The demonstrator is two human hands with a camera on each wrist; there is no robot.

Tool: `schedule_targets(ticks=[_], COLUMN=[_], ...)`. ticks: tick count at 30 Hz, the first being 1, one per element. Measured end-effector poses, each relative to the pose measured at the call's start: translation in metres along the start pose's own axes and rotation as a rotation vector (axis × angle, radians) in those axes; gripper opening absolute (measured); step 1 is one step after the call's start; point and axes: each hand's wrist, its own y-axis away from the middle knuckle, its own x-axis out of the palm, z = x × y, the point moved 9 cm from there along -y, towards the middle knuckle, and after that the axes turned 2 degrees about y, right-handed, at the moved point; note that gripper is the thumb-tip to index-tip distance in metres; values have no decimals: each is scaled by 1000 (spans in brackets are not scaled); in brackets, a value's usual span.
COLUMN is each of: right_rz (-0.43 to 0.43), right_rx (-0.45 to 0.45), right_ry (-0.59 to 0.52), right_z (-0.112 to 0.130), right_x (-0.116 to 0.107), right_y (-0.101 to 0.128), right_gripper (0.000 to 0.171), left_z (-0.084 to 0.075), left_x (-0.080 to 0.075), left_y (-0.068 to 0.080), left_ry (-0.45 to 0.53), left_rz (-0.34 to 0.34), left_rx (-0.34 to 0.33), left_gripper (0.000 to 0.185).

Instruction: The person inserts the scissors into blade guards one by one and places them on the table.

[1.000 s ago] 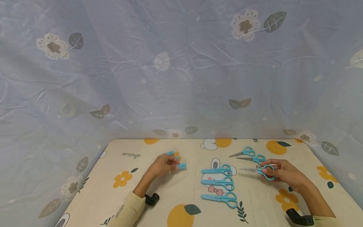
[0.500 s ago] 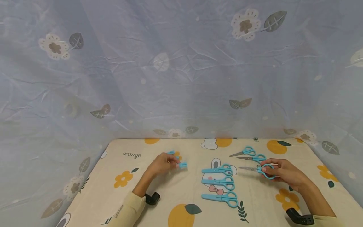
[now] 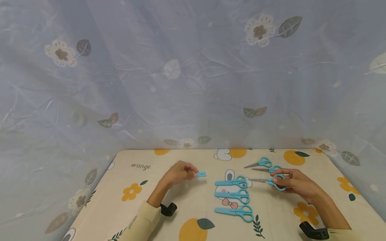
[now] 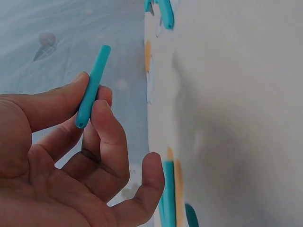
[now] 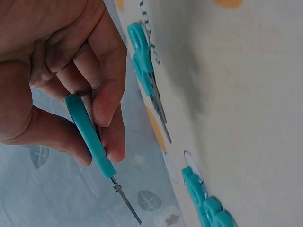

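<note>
In the head view my left hand [image 3: 181,174] pinches a light blue scissors sheath [image 3: 201,174] between thumb and fingers, its free end pointing right. The left wrist view shows that sheath [image 4: 93,87] raised off the table. My right hand [image 3: 295,183] grips small scissors [image 3: 260,180] by their blue handles, the bare closed blades pointing left toward the sheath. Thumb and fingertips pinch the handle [image 5: 87,132] in the right wrist view. A gap separates blade tip and sheath. Another blue sheath [image 4: 168,194] lies on the table below the left hand, hidden behind it in the head view.
Three sheathed scissors [image 3: 230,194] lie in a column mid-table, handles to the right. Behind the right hand lie two bare-bladed scissors [image 3: 258,163]. A patterned cloth [image 3: 163,231] covers the table, and a grey-blue curtain [image 3: 193,93] hangs behind it.
My left hand has moved right with the sheath, and my right hand slightly left with the scissors, narrowing the gap between them. The scissors on the table have stayed put.
</note>
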Motion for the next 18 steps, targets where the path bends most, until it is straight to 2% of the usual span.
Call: schedule_targets(ticks=[3,8,18], right_rz=[-10,-21,-14], right_rx=[-1,5,-7], right_ry=[7,-6,-44], right_z=[4,7,6], right_x=[2,4,9], right_y=[-1,-3,-7], right_gripper=[41,32,21], left_z=[-6,-13,-19], left_x=[7,15,20], left_y=[-2,-5,-7], left_ry=[30,115,116], left_rz=[28,65,66], left_rx=[7,-8,-46], left_gripper=[17,18,17])
